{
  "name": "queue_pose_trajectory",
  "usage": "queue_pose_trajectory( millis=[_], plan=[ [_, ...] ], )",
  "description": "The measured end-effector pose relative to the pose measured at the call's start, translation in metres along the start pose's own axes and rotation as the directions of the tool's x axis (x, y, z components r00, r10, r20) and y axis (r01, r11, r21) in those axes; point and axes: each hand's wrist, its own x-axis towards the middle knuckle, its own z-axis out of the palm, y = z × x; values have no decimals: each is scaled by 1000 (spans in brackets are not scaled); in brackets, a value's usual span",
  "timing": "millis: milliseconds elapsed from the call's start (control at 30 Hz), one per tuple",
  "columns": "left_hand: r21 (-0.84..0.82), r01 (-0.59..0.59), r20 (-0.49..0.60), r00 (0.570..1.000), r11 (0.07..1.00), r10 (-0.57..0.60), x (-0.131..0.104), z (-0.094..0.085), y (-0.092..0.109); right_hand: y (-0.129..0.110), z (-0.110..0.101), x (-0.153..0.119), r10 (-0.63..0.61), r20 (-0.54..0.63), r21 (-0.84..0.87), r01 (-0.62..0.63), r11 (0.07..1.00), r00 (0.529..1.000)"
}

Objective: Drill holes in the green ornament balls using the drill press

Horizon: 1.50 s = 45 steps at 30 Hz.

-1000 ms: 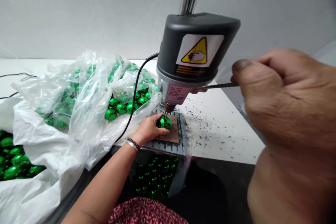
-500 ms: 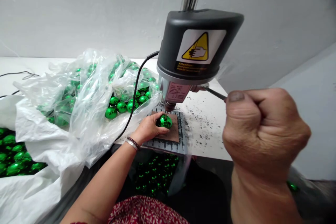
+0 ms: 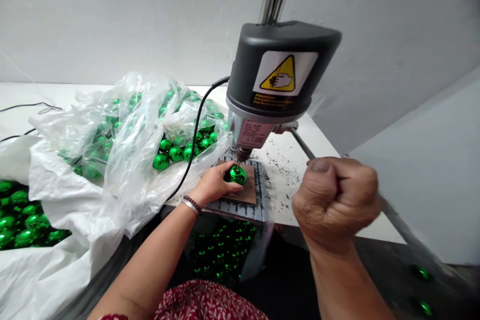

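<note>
My left hand [image 3: 215, 183] grips a shiny green ball [image 3: 238, 175] between thumb and fingers. The ball rests on a brown board [image 3: 247, 195] on the grey slotted base [image 3: 225, 206] of a drill press [image 3: 285, 70]. Above the ball is the drill chuck [image 3: 243, 154], its bit reaching down to the ball's top; whether the bit has entered the ball is hard to tell. My right hand [image 3: 337, 200] is closed around the end of the press's metal lever [image 3: 303, 144], at the right.
Plastic bags [image 3: 129, 160] with several green balls cover the left of the white table [image 3: 281, 160]. More balls [image 3: 26, 220] lie at the far left, and others below the table's edge. A black cable [image 3: 198, 120] loops beside the press. Dark chips lie right of the base.
My right hand has moved down and to the left with the lever, and the drill head sits slightly lower. My left hand still holds the ball under the bit.
</note>
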Motion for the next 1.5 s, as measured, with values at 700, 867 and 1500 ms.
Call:
queue_pose_trajectory(
  millis=[700,867,1500],
  plan=[
    [-34,-83,-115,990,996,78,-53,-10,7,-6,19,93,273,77,19,-275,961,959],
    [47,-103,14,995,994,103,-80,-15,11,-12,18,93,366,98,70,-373,925,925],
    [361,232,-309,943,903,-119,8,-110,-33,-14,14,96,422,130,63,-432,900,897]
  ],
)
